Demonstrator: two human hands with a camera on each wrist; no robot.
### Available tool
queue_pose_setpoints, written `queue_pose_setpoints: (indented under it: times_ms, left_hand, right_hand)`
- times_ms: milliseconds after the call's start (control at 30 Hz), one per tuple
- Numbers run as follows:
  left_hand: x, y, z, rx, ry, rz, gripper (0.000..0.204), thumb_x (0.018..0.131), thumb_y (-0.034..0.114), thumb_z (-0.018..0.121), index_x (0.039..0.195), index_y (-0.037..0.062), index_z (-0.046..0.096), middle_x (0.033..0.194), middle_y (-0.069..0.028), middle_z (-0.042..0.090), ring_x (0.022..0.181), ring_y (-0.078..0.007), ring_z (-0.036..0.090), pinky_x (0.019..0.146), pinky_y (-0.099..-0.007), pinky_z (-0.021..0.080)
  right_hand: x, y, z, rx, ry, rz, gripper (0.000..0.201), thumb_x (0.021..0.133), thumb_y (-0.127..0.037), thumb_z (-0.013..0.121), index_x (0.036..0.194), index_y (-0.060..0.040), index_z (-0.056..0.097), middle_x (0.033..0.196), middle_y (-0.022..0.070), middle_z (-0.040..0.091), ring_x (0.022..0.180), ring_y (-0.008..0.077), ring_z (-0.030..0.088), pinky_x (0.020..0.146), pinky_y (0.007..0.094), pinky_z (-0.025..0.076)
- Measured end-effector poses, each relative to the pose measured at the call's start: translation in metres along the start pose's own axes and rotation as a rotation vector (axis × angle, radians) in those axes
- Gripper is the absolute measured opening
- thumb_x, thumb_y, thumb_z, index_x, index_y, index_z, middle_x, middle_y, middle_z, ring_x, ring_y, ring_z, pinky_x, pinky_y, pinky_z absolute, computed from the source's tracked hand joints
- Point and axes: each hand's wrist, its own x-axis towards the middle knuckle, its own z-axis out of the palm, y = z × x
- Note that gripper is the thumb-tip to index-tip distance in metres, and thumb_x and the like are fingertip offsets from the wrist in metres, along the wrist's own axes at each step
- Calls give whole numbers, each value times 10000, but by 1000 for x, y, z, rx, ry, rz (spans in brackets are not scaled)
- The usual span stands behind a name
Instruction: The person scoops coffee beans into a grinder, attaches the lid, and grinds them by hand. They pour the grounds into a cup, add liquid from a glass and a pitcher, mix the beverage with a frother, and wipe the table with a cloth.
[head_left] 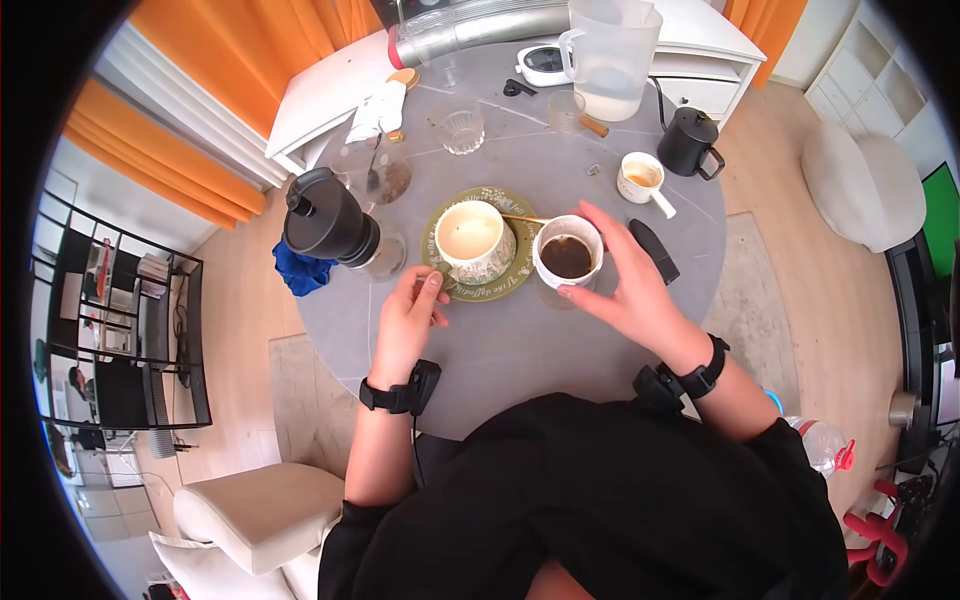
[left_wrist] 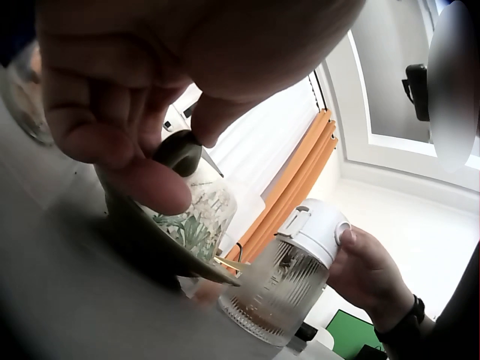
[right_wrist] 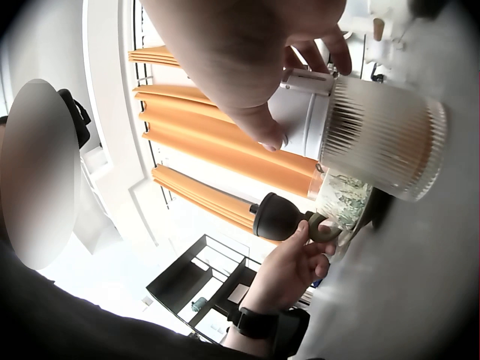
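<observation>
My left hand (head_left: 408, 318) pinches the dark green handle (left_wrist: 180, 152) of a patterned cup (head_left: 487, 268) between thumb and fingers. The cup holds a pale cream-coloured layer and sits on a green saucer (head_left: 487, 292) with white lettering. A gold spoon (head_left: 524, 219) lies across the saucer's edge, pointing toward the other vessel. My right hand (head_left: 635, 285) grips the white collar (right_wrist: 298, 116) of a ribbed glass jar (left_wrist: 274, 292), thumb on one side and fingers on the other. From above, dark brown liquid (head_left: 566, 256) shows inside it. The jar is upright, close beside the saucer.
A black coffee grinder (head_left: 325, 215) on a clear base and a blue cloth (head_left: 300, 268) are at the left. Behind stand a glass (head_left: 462, 132) and a large pitcher (head_left: 612, 75). Rightward are a white handled cup (head_left: 640, 180), a black kettle (head_left: 690, 142) and a flat black object (head_left: 653, 248).
</observation>
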Motion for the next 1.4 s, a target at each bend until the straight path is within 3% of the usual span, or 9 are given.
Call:
queue_pose_setpoints:
  times_ms: [200,533,967,1067,1133,1167,1233,1333,1400]
  left_hand:
    - [-5,-18,-27,-528,-6,-151,298,1039,301,469,1081,35,597,867,-55,658,670,-118,604,660,-239,467]
    - [1,-59,-39,-771,-79,-199,192,1011,201,500,1025,34,593,886,-49,646,755,-126,608,682,-247,490]
    - [-1,-56,-33,-775,-30,-155,103,975,99,502,989,28,576,886,-45,627,743,-113,588,675,-234,488]
    - [-1,-55,-33,-775,-26,-147,135,891,-19,469,968,16,573,865,-63,616,770,-149,588,709,-258,490]
    - [0,-60,-34,-785,-69,-114,255,753,-115,416,913,17,562,859,-80,601,749,-154,555,679,-255,462]
    - [0,-60,-34,-785,-68,-113,255,753,-115,416,913,17,562,859,-80,601,749,-154,555,679,-255,462]
    - [-1,-61,-34,-803,-57,-105,293,664,-146,386,842,33,534,804,-81,580,652,-143,503,588,-245,402]
    - [-3,-63,-35,-763,-73,-92,281,639,-152,377,794,48,497,695,-62,530,540,-125,420,495,-244,313]
    - [-3,-60,-34,-772,-71,-99,270,647,-149,375,787,51,491,646,-46,495,502,-116,386,469,-246,284]
  right_hand:
    - [8,-5,-6,-69,7,5,775,751,-132,784,1424,-65,406,1333,185,519,1235,350,517,1023,408,435]
    - [9,-3,-3,-33,-6,5,725,735,-141,776,1373,-59,441,1297,168,550,1198,335,550,1009,401,449]
    - [10,-7,-8,-75,-15,7,714,733,-121,771,1367,-70,447,1297,157,549,1197,339,549,1003,409,448]
    - [11,-6,-7,-67,3,-21,713,733,-115,768,1367,-70,445,1297,156,548,1195,339,550,1004,410,448]
    - [11,-9,-8,-53,-20,-23,713,735,-116,768,1368,-67,445,1297,157,547,1193,340,551,1001,410,450]
    - [11,-9,-8,-52,-20,-24,713,735,-116,768,1368,-67,445,1297,157,547,1193,340,551,1001,410,450]
    - [11,-8,-8,-58,4,27,714,735,-120,769,1369,-64,444,1292,158,551,1193,339,551,998,411,453]
    - [12,-10,-6,-43,14,10,705,722,-86,781,1356,-66,474,1287,117,569,1207,268,570,1029,377,443]
    - [11,-11,-8,-54,2,10,704,722,-86,781,1355,-66,473,1285,116,570,1203,269,573,1026,378,446]
